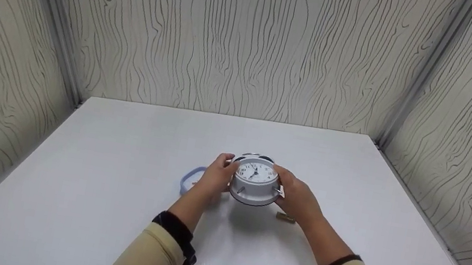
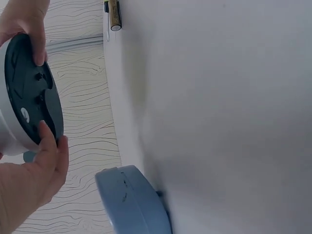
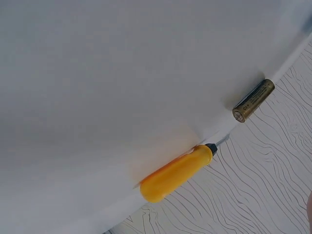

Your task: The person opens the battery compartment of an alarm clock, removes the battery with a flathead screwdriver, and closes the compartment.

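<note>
A person holds a round white alarm clock (image 1: 255,178) just above a white table (image 1: 106,207), face tilted up toward the head camera. The left hand (image 1: 216,175) grips its left side, fingers curled round the rim; the left wrist view shows a thumb and fingertip (image 2: 40,53) pressing the clock's black back. The right hand (image 1: 297,197) cups the right side, fingers wrapped round the edge.

A battery (image 1: 285,217) lies on the table just beside the right wrist. A yellow-handled screwdriver (image 3: 178,171) lies near it in the right wrist view. A pale blue piece (image 1: 190,179), possibly a cover, sits behind the left hand.

Risks, as a judgement: the smooth round case could slip between the 2 hands and drop. A moving wrist could knock the battery, which would roll away.
</note>
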Demonstrator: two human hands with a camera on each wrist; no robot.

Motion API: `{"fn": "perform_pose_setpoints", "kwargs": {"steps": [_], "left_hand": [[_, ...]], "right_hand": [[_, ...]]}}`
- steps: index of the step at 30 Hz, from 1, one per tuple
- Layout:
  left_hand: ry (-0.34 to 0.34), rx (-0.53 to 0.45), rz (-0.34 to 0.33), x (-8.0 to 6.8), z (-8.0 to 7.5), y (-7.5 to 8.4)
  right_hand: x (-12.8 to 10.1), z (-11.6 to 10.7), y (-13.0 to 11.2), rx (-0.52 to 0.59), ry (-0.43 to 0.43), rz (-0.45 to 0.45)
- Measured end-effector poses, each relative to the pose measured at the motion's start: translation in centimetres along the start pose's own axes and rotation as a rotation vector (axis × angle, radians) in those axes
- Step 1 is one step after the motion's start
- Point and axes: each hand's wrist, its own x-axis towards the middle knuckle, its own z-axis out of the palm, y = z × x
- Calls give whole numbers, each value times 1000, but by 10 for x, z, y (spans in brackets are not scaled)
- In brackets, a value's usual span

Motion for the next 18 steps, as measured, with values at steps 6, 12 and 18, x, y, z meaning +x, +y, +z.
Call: {"fn": "perform_pose_setpoints", "kwargs": {"steps": [6,12,18], "left_hand": [[-37,36,108,-6,-4,-7],[-144,118,247,-9,-10,-7],[-120,552,456,-10,-14,-2]], "right_hand": [[1,-7,0,68,-10,32],[5,-18,3,239,-44,118],[9,-27,4,431,-115,232]]}}
